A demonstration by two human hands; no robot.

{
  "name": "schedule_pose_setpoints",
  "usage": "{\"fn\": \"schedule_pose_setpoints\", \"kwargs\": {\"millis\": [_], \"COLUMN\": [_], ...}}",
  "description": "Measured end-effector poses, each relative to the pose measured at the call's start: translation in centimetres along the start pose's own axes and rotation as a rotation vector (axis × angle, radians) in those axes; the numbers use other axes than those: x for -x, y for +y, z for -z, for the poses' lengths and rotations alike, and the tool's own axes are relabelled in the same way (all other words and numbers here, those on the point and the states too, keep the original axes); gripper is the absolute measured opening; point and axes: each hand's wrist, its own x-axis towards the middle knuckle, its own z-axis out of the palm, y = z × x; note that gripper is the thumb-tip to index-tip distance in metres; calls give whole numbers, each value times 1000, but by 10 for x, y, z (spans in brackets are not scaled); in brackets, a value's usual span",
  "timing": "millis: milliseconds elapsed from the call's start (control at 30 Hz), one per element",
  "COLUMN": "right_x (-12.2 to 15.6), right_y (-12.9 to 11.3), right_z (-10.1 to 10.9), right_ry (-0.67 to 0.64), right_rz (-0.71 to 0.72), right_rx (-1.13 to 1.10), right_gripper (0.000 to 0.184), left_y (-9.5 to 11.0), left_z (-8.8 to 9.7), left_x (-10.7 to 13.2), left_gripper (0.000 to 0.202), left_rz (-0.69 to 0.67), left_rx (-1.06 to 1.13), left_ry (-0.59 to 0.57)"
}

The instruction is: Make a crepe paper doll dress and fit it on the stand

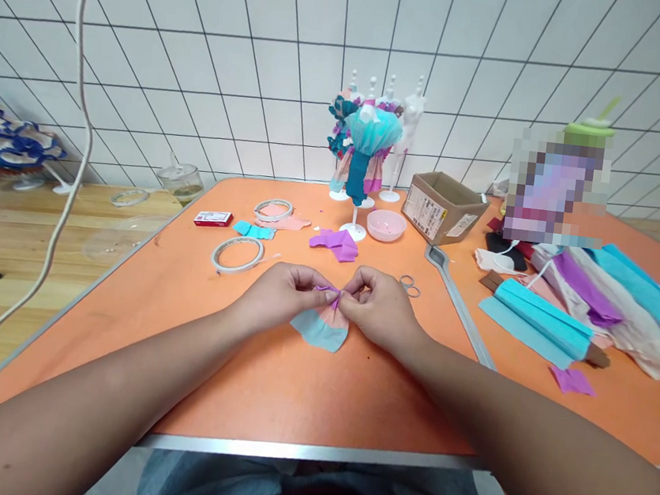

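My left hand [282,296] and my right hand [379,307] meet at the middle of the orange table [266,387]. Both pinch the gathered top of a small pleated crepe paper piece [324,325], purple at the top, pink in the middle and light blue at the hem. It fans out below my fingertips and rests on the table. A tape ring [238,254] lies just left of my left hand. Small scissors [410,286] lie just behind my right hand.
Behind stand small white mannequins, one in a teal paper dress [367,144], a pink bowl [386,225], a cardboard box [443,206], purple paper scraps [338,243], a second tape ring [273,209] and a red box [212,218]. Crepe paper sheets [542,319] lie right. A white cable [70,170] hangs left.
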Motion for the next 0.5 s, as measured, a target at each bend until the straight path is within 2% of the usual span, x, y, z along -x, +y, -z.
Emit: {"fn": "schedule_pose_setpoints", "kwargs": {"millis": [67, 367, 500], "right_x": [0, -2, -2], "right_y": [0, 1, 4], "right_z": [1, 1, 1], "right_ry": [-8, -28, -92], "right_rz": [2, -49, -30], "right_rx": [-19, -82, -212], "right_gripper": [8, 7, 11], "left_y": [0, 0, 2], "left_z": [2, -1, 0], "left_x": [0, 0, 0], "left_gripper": [28, 25, 21], "left_rz": [3, -90, -101], "left_rx": [15, -203, -241], "left_ry": [-16, 105, 132]}}
